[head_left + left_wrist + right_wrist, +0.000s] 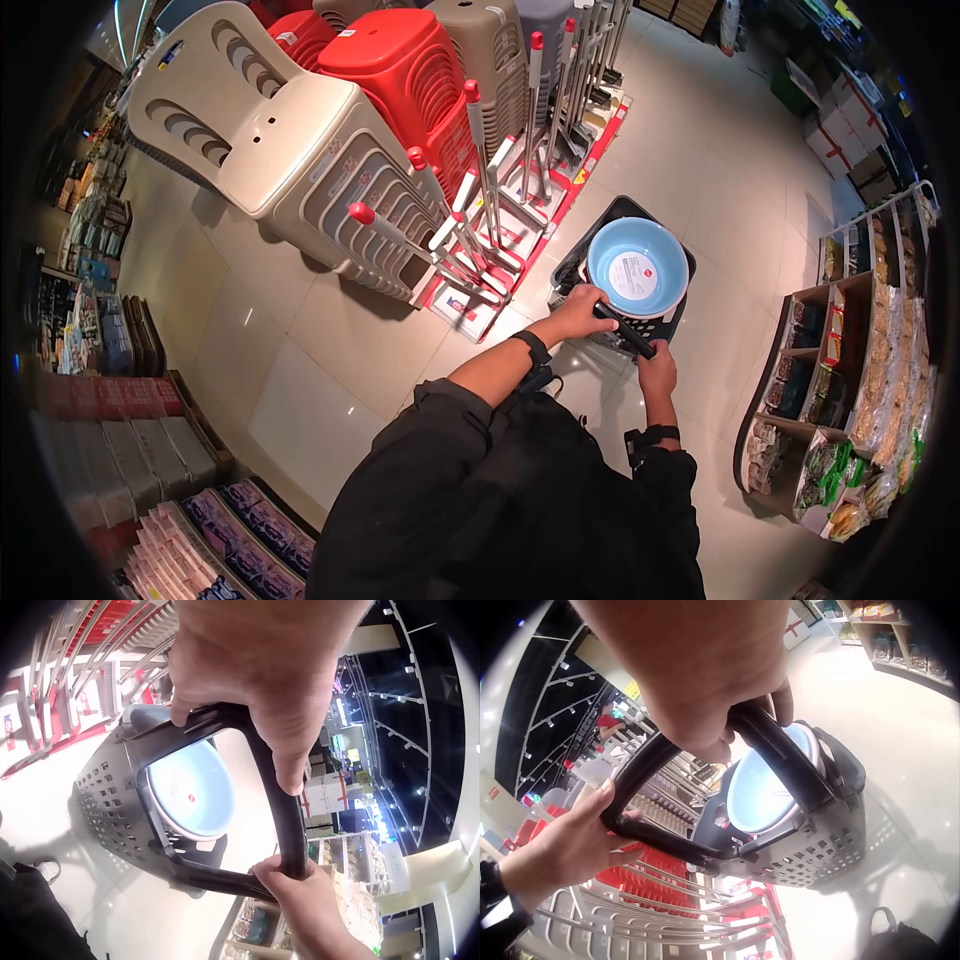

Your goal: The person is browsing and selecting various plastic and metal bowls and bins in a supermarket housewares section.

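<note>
A black shopping basket (112, 814) with perforated sides stands in front of the person, its long handle (628, 332) pulled toward them. In the basket sits a round light-blue plastic basin (612, 250), a white label with a red mark stuck to its inside bottom. At one corner of the handle, the left hand (578, 315) grips the black bar, thumb along it in the left wrist view. The right hand (657, 370) holds the opposite corner, its fingers partly hidden behind the bar in the right wrist view (705, 690).
Stacked beige chairs (290, 150) and red stools (390, 60) stand at the left, beside upright metal poles with red-tipped grips (478, 120) on a red-and-white base. A shelf of packaged goods (840, 370) lines the right. Pale tiled floor (720, 150) runs between. Boxed stacks (220, 540) lie at lower left.
</note>
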A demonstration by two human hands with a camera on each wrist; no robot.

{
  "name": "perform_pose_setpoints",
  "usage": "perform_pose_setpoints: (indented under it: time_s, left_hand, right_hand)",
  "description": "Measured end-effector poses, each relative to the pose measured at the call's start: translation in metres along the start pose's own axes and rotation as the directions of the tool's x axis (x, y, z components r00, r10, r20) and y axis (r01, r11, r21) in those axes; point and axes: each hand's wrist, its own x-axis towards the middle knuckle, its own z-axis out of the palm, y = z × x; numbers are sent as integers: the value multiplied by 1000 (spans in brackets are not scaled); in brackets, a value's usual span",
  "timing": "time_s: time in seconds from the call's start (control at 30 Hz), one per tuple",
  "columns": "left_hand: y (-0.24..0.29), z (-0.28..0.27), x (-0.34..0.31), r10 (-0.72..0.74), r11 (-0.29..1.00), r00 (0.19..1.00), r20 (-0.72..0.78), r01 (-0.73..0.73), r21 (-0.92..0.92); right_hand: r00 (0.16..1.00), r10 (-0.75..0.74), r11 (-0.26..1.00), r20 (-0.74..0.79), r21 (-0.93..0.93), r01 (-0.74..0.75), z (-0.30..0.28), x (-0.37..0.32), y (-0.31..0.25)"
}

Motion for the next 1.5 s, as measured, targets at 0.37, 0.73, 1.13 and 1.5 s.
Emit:
perform_pose_setpoints:
  time_s: [0.37,0.73,1.13,1.5]
  left_hand:
    - [12,2,42,-93,994,996,-7,93,-49]
    - [18,16,97,-78,997,995,-58,76,-26]
    - [27,17,164,-80,996,995,-55,82,36]
    - [37,16,202,-125,992,987,-100,127,14]
  right_hand:
    - [994,-105,994,8,8,105,-12,58,8]
    - [997,-75,997,-4,27,75,-25,119,15]
    - [999,-48,999,11,10,48,-40,184,10]
    - [993,-121,992,13,17,121,-36,234,25]
